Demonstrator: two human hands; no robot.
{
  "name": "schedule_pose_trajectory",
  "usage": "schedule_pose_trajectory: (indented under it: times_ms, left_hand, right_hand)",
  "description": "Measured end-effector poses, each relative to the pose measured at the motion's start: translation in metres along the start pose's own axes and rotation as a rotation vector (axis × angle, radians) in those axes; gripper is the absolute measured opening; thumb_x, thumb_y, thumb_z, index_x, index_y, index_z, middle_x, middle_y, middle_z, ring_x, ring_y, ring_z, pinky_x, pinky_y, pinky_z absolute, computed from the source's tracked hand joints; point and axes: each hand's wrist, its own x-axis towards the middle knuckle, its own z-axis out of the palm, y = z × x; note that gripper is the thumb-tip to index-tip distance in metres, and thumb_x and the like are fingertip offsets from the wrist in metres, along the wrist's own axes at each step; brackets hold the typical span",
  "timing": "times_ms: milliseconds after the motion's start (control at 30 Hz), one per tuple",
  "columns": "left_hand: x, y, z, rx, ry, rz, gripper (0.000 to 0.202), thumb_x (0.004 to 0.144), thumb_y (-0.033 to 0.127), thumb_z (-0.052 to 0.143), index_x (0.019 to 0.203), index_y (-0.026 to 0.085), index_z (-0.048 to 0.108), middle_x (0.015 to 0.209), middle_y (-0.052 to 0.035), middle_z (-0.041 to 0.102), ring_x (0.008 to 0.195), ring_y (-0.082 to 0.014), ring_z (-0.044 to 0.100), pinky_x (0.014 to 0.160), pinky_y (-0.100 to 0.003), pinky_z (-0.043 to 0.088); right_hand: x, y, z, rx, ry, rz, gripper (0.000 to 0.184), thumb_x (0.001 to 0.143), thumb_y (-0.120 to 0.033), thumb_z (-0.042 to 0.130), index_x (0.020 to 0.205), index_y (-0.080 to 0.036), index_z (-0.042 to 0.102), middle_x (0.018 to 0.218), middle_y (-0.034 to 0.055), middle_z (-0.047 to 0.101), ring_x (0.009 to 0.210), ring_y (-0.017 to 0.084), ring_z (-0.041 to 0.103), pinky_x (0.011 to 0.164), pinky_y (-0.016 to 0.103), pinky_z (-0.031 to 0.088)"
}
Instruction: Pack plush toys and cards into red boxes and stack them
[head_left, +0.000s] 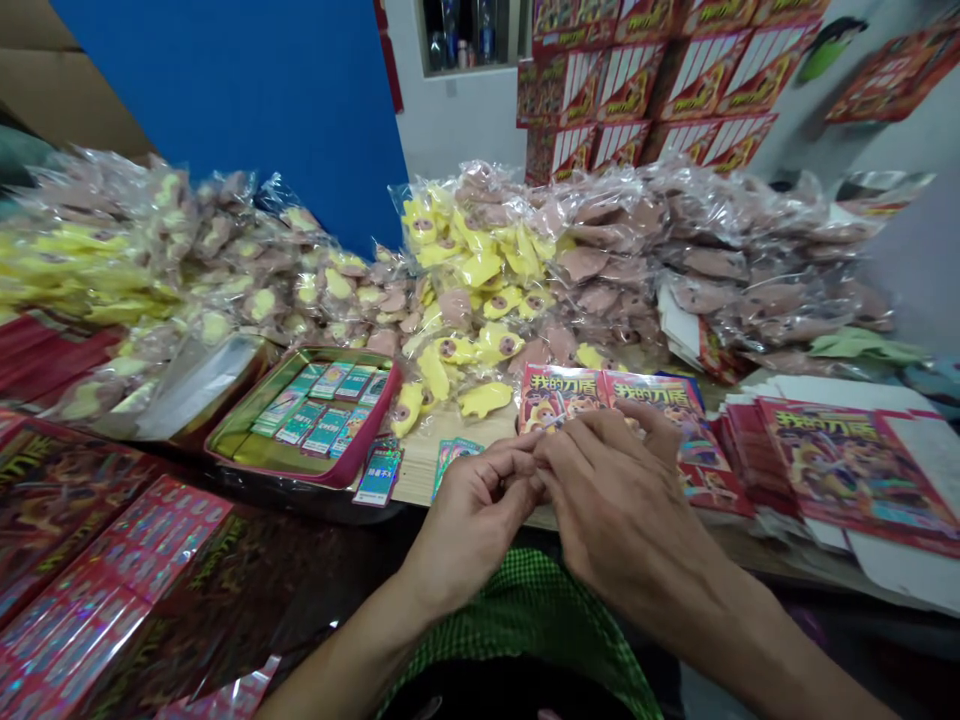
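My left hand (476, 510) and my right hand (615, 490) meet over the table's front edge, fingers pinched together on something small and thin that I cannot make out. Just beyond them lies a red printed card pack (559, 395) with a cartoon picture, beside a second one (660, 392). Small green cards (454, 455) lie on the table to the left of my hands.
A pink tray (360, 450) holds several green cards. Bags of yellow and pink toys (487, 260) pile up behind. Stacks of red printed packs (847, 460) lie right; shiny red sheets (90, 590) lie left. Red boxes (652, 80) are stacked at the back wall.
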Motion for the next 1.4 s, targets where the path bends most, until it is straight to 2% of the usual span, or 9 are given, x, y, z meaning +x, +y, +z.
schedule_pose_trajectory:
  times_ms: [233,467,567,700,833,1000,1100,1267,1400]
  left_hand:
    - [-0.002,0.003,0.002,0.102,0.040,0.068,0.034,0.094,0.046,0.069,0.075,0.019,0.077,0.123,-0.0098,0.073,0.124,-0.0279,0.061,0.109,-0.040,0.046]
    - [-0.009,-0.001,0.001,0.086,0.107,0.081,0.016,0.093,0.028,0.069,0.087,0.023,0.083,0.114,-0.0086,0.076,0.135,-0.0261,0.055,0.111,-0.036,0.046]
    - [-0.008,-0.003,-0.002,-0.029,0.086,0.020,0.016,0.091,0.032,0.071,0.090,0.021,0.083,0.114,-0.0102,0.076,0.122,-0.0252,0.064,0.096,-0.031,0.054]
    - [-0.004,-0.005,-0.003,-0.087,0.062,-0.020,0.023,0.091,0.039,0.073,0.096,0.019,0.083,0.114,-0.0103,0.075,0.091,-0.0175,0.069,0.084,-0.027,0.057]
    - [-0.005,-0.002,-0.001,0.012,0.070,0.032,0.022,0.093,0.036,0.069,0.094,0.019,0.083,0.125,-0.0106,0.072,0.104,-0.0224,0.069,0.088,-0.030,0.058]
    - [-0.010,-0.003,0.001,0.218,0.145,0.160,0.020,0.095,0.025,0.064,0.103,0.024,0.083,0.131,-0.0080,0.072,0.127,-0.0254,0.063,0.112,-0.040,0.049]
    - [-0.012,-0.008,0.001,0.319,0.170,0.236,0.023,0.096,0.022,0.062,0.106,0.028,0.082,0.137,-0.0050,0.069,0.130,-0.0243,0.062,0.117,-0.042,0.046]
    - [-0.014,-0.011,0.005,0.360,0.166,0.275,0.026,0.096,0.018,0.062,0.105,0.031,0.082,0.136,-0.0033,0.070,0.131,-0.0243,0.063,0.115,-0.042,0.048]
    - [-0.018,-0.008,0.009,0.330,0.175,0.303,0.024,0.095,0.019,0.064,0.104,0.031,0.082,0.136,-0.0043,0.070,0.128,-0.0244,0.065,0.110,-0.039,0.053]
  right_hand:
    - [0.004,0.000,0.002,0.125,0.019,-0.003,0.022,0.076,0.000,0.043,0.079,-0.020,0.050,0.077,0.0050,0.054,0.080,0.023,0.043,0.086,0.042,0.032]
    - [0.003,0.009,0.006,0.241,0.133,0.199,0.018,0.089,-0.006,0.044,0.079,-0.022,0.043,0.077,0.0031,0.053,0.078,0.021,0.048,0.072,0.035,0.032]
    - [0.000,0.010,0.001,0.235,0.181,0.184,0.015,0.093,-0.007,0.046,0.087,-0.020,0.052,0.082,0.0022,0.060,0.083,0.021,0.054,0.080,0.037,0.035]
    - [0.000,0.001,-0.007,0.132,0.101,0.115,0.013,0.098,-0.012,0.049,0.096,-0.019,0.060,0.091,0.0055,0.063,0.093,0.026,0.053,0.090,0.044,0.032]
    - [0.002,-0.006,-0.006,0.033,0.066,0.038,0.018,0.092,-0.007,0.045,0.087,-0.017,0.059,0.086,0.0082,0.059,0.086,0.027,0.048,0.089,0.045,0.033]
    - [0.004,-0.010,0.001,-0.131,0.096,-0.059,0.024,0.081,-0.001,0.042,0.080,-0.018,0.058,0.076,0.0074,0.054,0.082,0.026,0.045,0.096,0.048,0.033]
    - [0.004,-0.014,0.003,-0.155,0.110,-0.089,0.024,0.078,-0.002,0.041,0.080,-0.018,0.058,0.074,0.0072,0.052,0.079,0.026,0.044,0.093,0.048,0.034]
    - [0.001,-0.019,0.002,0.008,0.147,0.013,0.020,0.082,-0.002,0.040,0.080,-0.019,0.051,0.075,0.0060,0.052,0.077,0.024,0.046,0.083,0.043,0.035]
    - [-0.005,-0.002,-0.003,0.079,0.197,0.204,0.020,0.091,-0.009,0.042,0.077,-0.022,0.044,0.074,0.0034,0.050,0.077,0.022,0.049,0.076,0.040,0.038]
